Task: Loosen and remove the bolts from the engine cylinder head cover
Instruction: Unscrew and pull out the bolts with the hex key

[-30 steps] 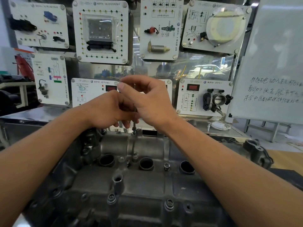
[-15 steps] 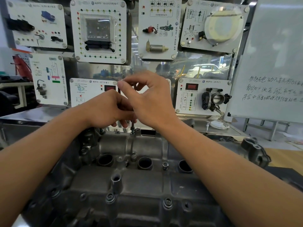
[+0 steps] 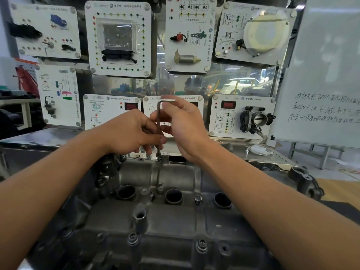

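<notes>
The grey cylinder head cover [image 3: 159, 221] fills the lower half of the view. An L-shaped hex key [image 3: 158, 114] stands upright with its tip in a bolt [image 3: 158, 157] at the cover's far edge. My left hand [image 3: 132, 131] pinches the key's long shaft low down. My right hand [image 3: 185, 123] holds the short top arm between thumb and fingers. More bolts sit in the cover: one at the centre [image 3: 160, 187], one right of it [image 3: 197, 198], and two near the front edge [image 3: 133, 237] [image 3: 201, 245].
Three open round wells [image 3: 173, 195] run across the cover's middle. An upright tube [image 3: 140, 215] rises in front of them. Behind the engine stands a wall of training panels [image 3: 118, 38], a throttle body panel [image 3: 241, 115] and a whiteboard [image 3: 323, 75] at right.
The hex key's short arm has swung round to point right, where it shows above my right hand. My right-hand fingers have shifted along the top arm. My left hand stays on the shaft.
</notes>
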Action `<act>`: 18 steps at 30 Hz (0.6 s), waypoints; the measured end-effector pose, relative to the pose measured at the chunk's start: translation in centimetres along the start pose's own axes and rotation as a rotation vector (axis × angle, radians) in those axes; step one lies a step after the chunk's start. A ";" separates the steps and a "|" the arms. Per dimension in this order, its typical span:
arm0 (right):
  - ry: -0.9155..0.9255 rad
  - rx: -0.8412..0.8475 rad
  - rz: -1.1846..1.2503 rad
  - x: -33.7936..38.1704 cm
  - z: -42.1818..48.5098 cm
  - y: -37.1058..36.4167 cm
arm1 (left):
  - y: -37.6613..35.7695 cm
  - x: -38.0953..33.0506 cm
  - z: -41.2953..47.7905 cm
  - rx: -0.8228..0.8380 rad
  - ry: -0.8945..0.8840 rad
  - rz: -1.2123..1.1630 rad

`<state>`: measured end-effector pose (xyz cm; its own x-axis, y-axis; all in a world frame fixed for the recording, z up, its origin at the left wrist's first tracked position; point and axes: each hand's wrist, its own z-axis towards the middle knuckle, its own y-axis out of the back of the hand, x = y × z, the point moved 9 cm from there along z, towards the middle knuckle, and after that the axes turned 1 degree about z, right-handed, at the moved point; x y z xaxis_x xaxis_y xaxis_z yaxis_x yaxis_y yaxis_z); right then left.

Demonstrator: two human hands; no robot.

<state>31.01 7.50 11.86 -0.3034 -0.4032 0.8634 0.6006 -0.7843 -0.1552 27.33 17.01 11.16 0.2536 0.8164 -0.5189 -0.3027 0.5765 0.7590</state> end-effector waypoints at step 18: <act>-0.032 0.079 -0.061 0.2 0.0 -0.7 | -0.2 -0.1 -0.1 0.033 -0.009 -0.026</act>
<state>30.50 7.91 12.15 -0.3181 -0.3394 0.8852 0.6388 -0.7667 -0.0644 27.27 16.79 11.05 0.2694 0.8006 -0.5353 -0.2651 0.5960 0.7580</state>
